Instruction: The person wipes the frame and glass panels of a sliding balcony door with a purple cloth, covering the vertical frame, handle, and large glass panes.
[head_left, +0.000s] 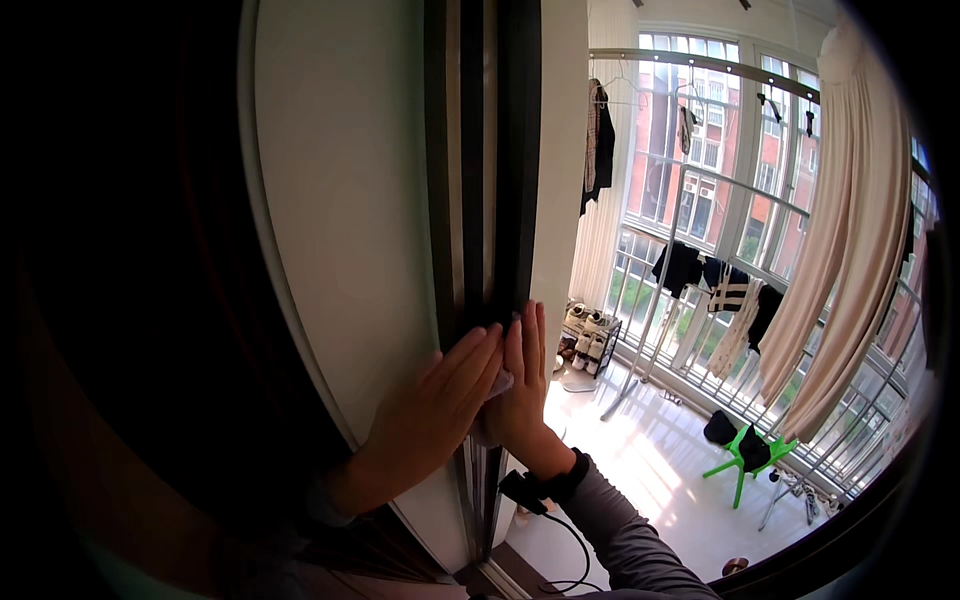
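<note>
Both hands meet at a dark, upright door frame [515, 180] with metal-toned strips. My left hand [430, 415] reaches in from the left, its fingers straight, close together and slanting up against the frame. My right hand [520, 400] lies along the frame's right edge, fingers pointing up. A small pale lilac cloth [502, 383] shows between the two hands, pressed toward the frame; most of it is hidden under the palms and fingers. On my right wrist is a black band [567, 480], with a black plug-like piece [522, 492] and cable beside it.
A pale panel [340, 200] stands left of the frame. Beyond, in a sunlit room, are a shoe rack [592, 335], a drying rack [652, 300] with clothes, beige curtains [850, 220] and a green stool [745, 465] with dark items. A floor track [495, 580] runs below.
</note>
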